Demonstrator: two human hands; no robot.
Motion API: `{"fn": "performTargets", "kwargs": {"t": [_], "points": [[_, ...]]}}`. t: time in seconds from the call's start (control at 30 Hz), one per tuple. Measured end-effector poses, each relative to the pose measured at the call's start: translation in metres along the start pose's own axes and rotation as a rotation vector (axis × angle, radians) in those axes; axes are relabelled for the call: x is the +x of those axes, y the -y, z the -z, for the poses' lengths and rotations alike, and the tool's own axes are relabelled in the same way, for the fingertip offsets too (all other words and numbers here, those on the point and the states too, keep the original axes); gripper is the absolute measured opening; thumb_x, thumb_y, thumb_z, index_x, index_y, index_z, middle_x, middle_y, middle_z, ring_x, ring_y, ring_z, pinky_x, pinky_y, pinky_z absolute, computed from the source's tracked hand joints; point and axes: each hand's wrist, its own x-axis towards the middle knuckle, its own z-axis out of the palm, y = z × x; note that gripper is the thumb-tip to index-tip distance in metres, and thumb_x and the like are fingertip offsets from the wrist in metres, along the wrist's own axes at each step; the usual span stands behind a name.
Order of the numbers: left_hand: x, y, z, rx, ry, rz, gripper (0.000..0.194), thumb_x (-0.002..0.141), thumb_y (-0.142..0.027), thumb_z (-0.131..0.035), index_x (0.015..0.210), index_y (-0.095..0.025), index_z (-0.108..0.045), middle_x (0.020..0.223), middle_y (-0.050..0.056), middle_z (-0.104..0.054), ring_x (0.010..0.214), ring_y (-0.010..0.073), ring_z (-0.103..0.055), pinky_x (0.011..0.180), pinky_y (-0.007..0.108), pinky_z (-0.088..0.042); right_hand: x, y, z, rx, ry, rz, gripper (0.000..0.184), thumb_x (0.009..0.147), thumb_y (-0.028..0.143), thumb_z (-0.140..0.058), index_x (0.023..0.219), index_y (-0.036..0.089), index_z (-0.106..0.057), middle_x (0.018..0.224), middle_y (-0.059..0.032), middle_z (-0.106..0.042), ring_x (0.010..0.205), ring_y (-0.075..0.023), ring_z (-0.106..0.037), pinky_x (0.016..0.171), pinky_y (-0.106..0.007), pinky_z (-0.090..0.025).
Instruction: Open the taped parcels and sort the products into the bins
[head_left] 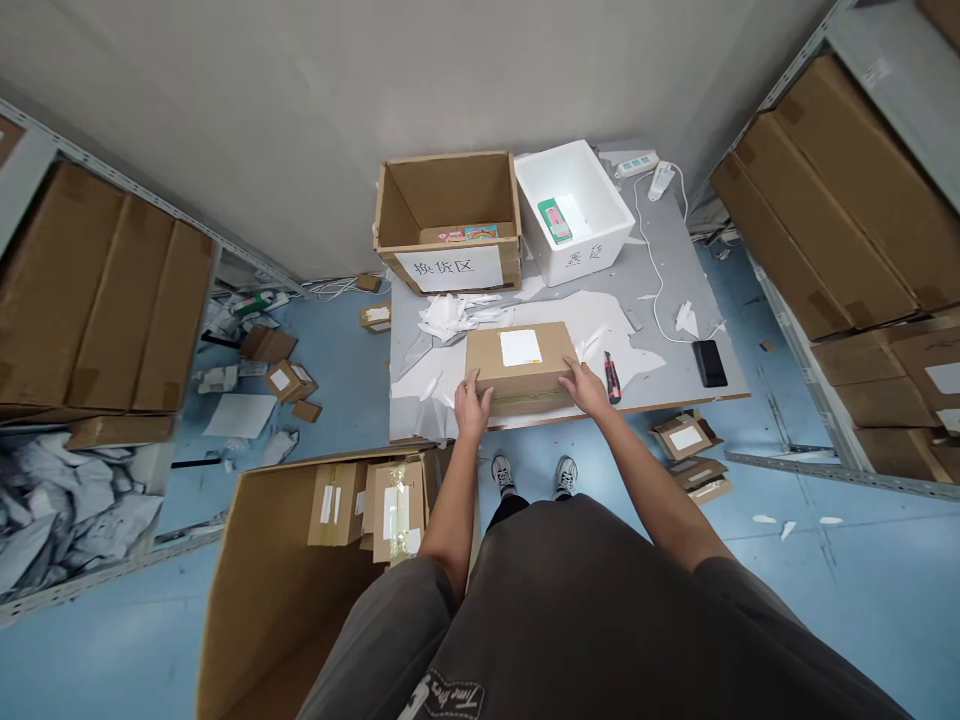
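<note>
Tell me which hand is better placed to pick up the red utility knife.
Right, probably: the right hand rests on the cardboard box right beside the red utility knife, while the left hand is at the box's other end.

view: head-worn | faces: forward, down | over: left hand (472,405), right hand (584,388)

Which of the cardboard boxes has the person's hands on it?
The closed carton with a white label on top, between the left hand and right hand; the labelled box behind it stands open.
</note>
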Motion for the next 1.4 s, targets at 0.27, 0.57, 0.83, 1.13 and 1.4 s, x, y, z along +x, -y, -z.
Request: {"fn": "performTargets", "kwargs": {"t": [0.27,0.57,0.83,1.13,1.4], "points": [[0.057,-0.024,0.023,0.058,0.162,0.112,0.08,0.102,-0.049,-0.06,0.173,-0.025,-0.033,0.136,0.021,-0.064,0.128,0.0393,-0.06,0.111,0.049,-0.046,0.061,0.022,0.04,-0.088,0.041,-0.018,0.064,0.111,0.052,-0.045,0.166,0.02,-0.039,0.128,-0.0174,-0.071,0.108,-0.0311,-0.069,0.096,-0.039,-0.052],[0.087,-0.01,0.003,-0.081,0.136,0.088,0.075,0.105,-0.057,-0.051,0.173,-0.029,-0.036,0.161,0.019,-0.051,0.144,0.0393,-0.051,0.117,0.052,-0.044,0.078,0.025,0.012,-0.076,0.017,-0.051,0.076,0.11,0.057,-0.041,0.176,0.023,-0.023,0.134,-0.0179,-0.065,0.11,-0.0324,-0.067,0.094,-0.041,-0.056],[0.027,0.043,-0.009,-0.202,0.186,-0.042,0.095,0.091,-0.055,-0.079,0.171,-0.028,-0.037,0.17,0.017,-0.04,0.156,0.0361,-0.044,0.123,0.046,-0.043,0.015,-0.021,-0.01,-0.024,0.073,0.072,0.083,0.101,0.054,-0.066,0.171,0.026,-0.034,0.155,-0.0169,-0.057,0.131,-0.0357,-0.064,0.1,-0.04,-0.054],[0.027,0.038,-0.023,-0.211,0.176,-0.047,0.092,0.094,-0.027,-0.076,0.174,-0.026,-0.029,0.16,0.017,-0.053,0.147,0.0335,-0.055,0.116,0.044,-0.05,0.025,-0.008,-0.028,-0.057,0.086,-0.038,0.077,0.101,0.036,-0.066,0.169,0.022,-0.032,0.144,-0.0197,-0.061,0.122,-0.0351,-0.068,0.095,-0.039,-0.053],[0.032,0.012,0.031,-0.048,0.116,-0.074,0.066,0.103,-0.043,-0.065,0.165,-0.029,-0.046,0.143,0.013,-0.071,0.128,0.0331,-0.068,0.106,0.04,-0.052,0.026,0.0,0.023,-0.065,0.038,0.046,0.055,0.11,0.043,-0.052,0.161,0.024,-0.046,0.138,-0.0158,-0.068,0.121,-0.0324,-0.067,0.099,-0.039,-0.051]]}}
